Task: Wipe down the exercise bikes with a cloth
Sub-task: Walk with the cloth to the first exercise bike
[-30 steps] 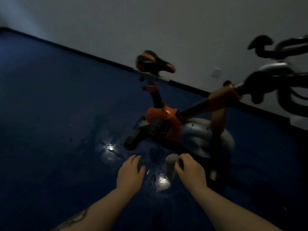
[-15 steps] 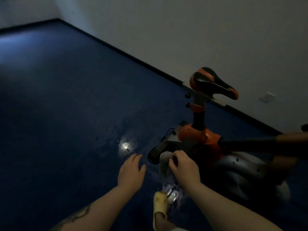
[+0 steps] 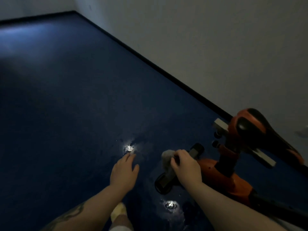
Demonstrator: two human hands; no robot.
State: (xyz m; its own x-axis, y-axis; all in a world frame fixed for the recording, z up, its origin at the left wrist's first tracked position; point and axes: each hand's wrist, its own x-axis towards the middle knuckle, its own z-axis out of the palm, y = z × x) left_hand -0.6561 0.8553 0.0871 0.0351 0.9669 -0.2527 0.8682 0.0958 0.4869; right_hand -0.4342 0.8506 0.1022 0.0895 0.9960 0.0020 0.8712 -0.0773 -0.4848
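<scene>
An orange and black exercise bike (image 3: 233, 177) stands at the lower right, its saddle (image 3: 260, 130) raised on a post. My right hand (image 3: 186, 167) is shut on a pale cloth (image 3: 167, 161), held just above the bike's black rear base bar (image 3: 168, 180). My left hand (image 3: 125, 172) hovers to the left of the bar, fingers apart and holding nothing. The bike's front part and handlebars are out of view.
Dark blue floor (image 3: 75, 114) spreads to the left and far side, with two bright wet glints near the hands. A white wall with a black skirting (image 3: 166, 70) runs behind the bike. My foot in a pale slipper (image 3: 119, 212) shows at the bottom.
The view has swung left, so the bike now sits at the right edge and its handlebars are out of frame. My right hand with the cloth has reached the rear base bar. A slippered foot came into view.
</scene>
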